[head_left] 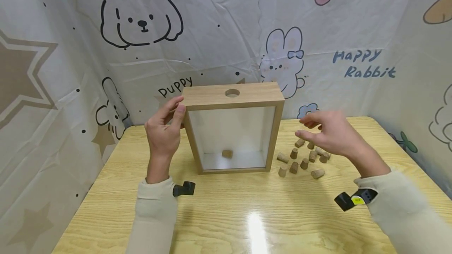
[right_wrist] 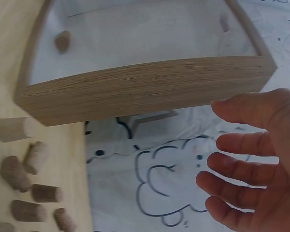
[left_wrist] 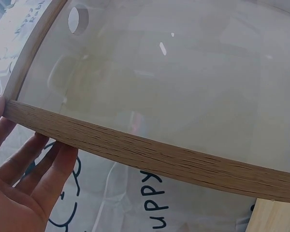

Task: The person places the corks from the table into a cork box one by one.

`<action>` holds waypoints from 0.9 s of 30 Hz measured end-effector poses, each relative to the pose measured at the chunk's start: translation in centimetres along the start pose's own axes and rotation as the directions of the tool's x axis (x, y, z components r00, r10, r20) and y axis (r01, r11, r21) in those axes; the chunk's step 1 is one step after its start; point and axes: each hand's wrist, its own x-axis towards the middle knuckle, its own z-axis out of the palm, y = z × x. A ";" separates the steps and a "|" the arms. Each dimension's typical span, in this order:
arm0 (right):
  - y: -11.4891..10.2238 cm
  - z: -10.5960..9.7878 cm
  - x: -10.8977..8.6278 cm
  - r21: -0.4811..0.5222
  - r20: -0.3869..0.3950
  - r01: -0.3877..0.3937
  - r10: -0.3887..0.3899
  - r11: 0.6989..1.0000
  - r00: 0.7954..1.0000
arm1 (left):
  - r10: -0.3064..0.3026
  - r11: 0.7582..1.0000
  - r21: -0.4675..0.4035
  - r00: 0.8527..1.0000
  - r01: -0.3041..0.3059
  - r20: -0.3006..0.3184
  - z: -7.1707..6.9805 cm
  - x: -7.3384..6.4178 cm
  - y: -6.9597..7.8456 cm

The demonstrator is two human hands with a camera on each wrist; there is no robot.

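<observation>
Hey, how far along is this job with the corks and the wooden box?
Apparently early on. Done: one cork lies inside the wooden box, which has a round hole in its top. In hand: the left hand grips the box's upper left corner; the right hand is near the loose corks, holding nothing. Left: those, about a dozen on the table, probably to go in.

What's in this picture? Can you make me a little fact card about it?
Box: square, light-brown wooden box with a see-through front, standing on a yellow wood-grain table
Opening: round hole in its top
Inside: one small brown cork, on the bottom
Outside: small brown tapered corks, scattered right of the box
Left grip: holds the box's upper left corner
Right grip: raised near the scattered corks, holding nothing
Backdrop: white cloth with cartoon animals
</observation>
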 end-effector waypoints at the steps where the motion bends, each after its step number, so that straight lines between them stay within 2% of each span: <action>1: 0.1 0.3 -0.2 0.003 0.010 -0.009 0.009 1.000 1.000 | -0.002 1.000 -0.002 1.000 0.002 0.000 0.0 0.0 0.0; 10: 0.9 3.0 -1.5 0.024 0.096 -0.105 0.102 0.994 0.990 | -0.005 1.000 -0.004 1.000 0.005 0.001 0.0 0.0 0.0; 16: 1.8 4.9 -2.3 0.033 0.142 -0.114 0.108 0.993 0.984 | -0.003 1.000 -0.003 1.000 0.003 0.001 0.0 0.0 0.1; 27: 2.6 8.1 -3.5 0.056 0.155 -0.126 0.116 0.990 0.981 | -0.008 1.000 0.019 1.000 0.008 0.004 -0.1 0.0 -0.1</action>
